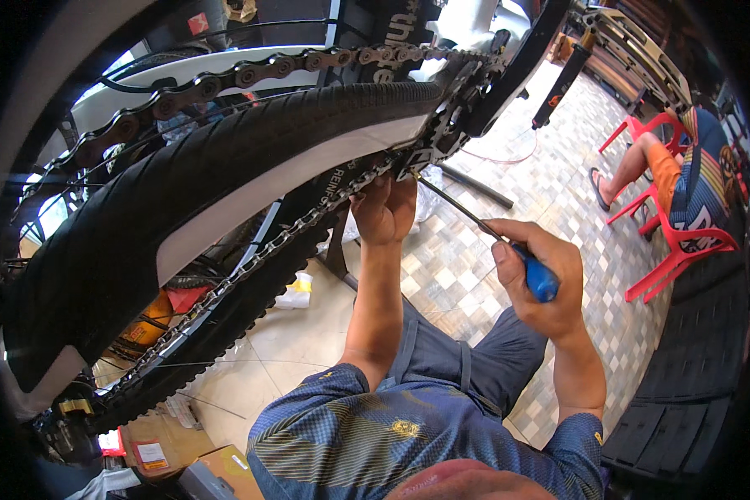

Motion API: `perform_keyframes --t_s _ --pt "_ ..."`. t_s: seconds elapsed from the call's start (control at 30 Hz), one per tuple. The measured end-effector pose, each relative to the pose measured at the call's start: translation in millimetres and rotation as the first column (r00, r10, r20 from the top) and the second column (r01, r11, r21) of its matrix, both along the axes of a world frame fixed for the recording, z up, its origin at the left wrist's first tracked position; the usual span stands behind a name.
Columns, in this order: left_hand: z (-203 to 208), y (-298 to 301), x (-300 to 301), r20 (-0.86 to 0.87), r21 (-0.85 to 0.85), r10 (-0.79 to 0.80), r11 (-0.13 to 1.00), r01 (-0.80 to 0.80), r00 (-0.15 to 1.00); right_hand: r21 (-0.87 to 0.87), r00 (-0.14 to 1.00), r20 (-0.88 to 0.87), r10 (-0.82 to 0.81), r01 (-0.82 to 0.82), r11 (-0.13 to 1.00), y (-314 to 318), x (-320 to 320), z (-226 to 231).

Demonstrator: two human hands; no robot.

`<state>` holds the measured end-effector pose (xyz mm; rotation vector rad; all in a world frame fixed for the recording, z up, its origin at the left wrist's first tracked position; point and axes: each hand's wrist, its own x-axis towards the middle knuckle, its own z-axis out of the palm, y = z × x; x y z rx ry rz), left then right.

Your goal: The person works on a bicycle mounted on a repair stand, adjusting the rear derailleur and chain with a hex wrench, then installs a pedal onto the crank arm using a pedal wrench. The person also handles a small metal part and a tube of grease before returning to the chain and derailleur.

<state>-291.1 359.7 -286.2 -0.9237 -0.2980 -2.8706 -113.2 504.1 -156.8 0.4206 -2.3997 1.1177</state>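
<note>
My right hand is wrapped round the blue handle of a screwdriver. Its thin shaft slants up and left, and the tip meets small metal parts beside the bicycle's chainrings. My left hand is raised to the same spot, just under the chain. Its fingers are bent and close together; the fingertips are partly hidden, so what they grip is unclear. Above both hands runs the bicycle's black-and-white chainstay, with a knobby tyre below the chain. A crank arm points up to the right.
A person in orange shorts sits on a red plastic chair at the right. Checkered tiles cover the floor. Cardboard boxes lie at lower left, near the rear derailleur. A dark bar lies behind the screwdriver.
</note>
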Motion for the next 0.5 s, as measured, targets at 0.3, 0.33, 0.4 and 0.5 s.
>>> perform_keyframes --t_s 0.3,0.33,0.4,0.5 --pt "-0.2 1.0 -3.7 -0.066 -0.032 0.047 0.998 -0.049 0.997 0.096 0.982 -0.182 0.041 -0.023 0.995 -2.3 -5.7 -10.7" --pt "-2.3 1.0 -5.4 -0.084 -0.051 0.079 0.995 -0.084 0.993 0.117 0.978 -0.206 0.045 -0.021 0.993 -2.5 -6.1 -10.9" --pt "-3.2 0.4 -7.2 -0.116 -0.055 0.115 0.991 -0.122 0.987 0.161 0.967 -0.250 0.058 -0.017 0.987 -2.9 -7.4 -10.1" --pt "4.3 6.2 -5.6 -0.051 -0.036 0.145 0.988 -0.147 0.988 0.179 0.971 -0.232 0.058 -0.016 0.984 -1.2 -6.6 -9.9"
